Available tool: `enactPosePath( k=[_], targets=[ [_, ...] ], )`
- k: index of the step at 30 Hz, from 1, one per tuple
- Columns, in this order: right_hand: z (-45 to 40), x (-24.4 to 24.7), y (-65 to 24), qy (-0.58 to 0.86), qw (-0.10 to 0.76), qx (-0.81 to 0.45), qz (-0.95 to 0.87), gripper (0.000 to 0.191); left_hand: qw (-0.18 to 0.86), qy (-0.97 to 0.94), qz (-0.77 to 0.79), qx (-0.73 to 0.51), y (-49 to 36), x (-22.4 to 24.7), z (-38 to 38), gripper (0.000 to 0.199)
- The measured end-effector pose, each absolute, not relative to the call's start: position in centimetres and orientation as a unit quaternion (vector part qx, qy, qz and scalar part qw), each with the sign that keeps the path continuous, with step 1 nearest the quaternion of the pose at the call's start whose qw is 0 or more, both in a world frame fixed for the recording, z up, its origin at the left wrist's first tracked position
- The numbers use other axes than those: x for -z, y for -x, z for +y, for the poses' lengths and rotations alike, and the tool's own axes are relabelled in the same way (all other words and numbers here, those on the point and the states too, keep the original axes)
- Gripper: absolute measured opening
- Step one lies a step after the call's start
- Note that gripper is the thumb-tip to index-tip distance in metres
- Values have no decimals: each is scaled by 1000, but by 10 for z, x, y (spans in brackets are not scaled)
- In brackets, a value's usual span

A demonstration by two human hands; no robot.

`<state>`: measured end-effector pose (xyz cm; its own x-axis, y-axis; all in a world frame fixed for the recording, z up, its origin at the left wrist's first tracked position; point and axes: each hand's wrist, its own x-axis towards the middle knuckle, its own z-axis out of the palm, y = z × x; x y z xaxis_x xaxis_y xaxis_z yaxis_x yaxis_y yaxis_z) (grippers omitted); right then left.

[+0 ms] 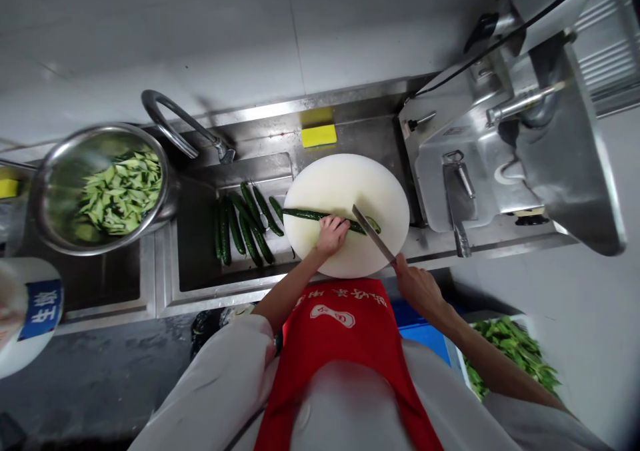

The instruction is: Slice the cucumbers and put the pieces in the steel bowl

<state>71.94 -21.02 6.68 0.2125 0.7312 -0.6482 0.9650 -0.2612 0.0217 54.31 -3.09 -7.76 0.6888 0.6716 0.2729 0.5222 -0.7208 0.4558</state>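
A long dark green cucumber [305,214] lies across the round white cutting board [345,171]. My left hand [332,234] is closed over its middle, pressing it to the board. In my right hand [416,284] is the handle of a knife [374,234], its blade slanting over the cucumber's right end. Just right of the blade lies a small cut piece of cucumber [373,224]. Several whole cucumbers [245,221] rest in the sink to the left of the board.
A steel bowl [47,198] of sliced cucumber stands at the left, beside a curved faucet [170,121]. Behind the board is a yellow sponge [319,136]. A slicing machine [565,151] and a peeler [465,178] are at right. Leafy greens [515,351] sit in a crate below.
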Motion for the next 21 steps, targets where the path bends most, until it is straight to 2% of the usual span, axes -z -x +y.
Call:
enactPosePath(
  k=[3,10,17,21],
  targets=[
    [-211,-74,-711,-737,222,284,572,34,177,-903,327,-216,-544,80,-32,25],
    [-195,-54,-700,-735,236,304,558,33,174,-891,360,-213,-533,76,-26,25],
    [-187,-83,-697,-734,225,279,577,32,154,-880,397,-209,-520,80,-17,27],
    [-173,-81,-687,-716,218,293,596,33,161,-880,402,-195,-523,79,-20,29]
  ],
)
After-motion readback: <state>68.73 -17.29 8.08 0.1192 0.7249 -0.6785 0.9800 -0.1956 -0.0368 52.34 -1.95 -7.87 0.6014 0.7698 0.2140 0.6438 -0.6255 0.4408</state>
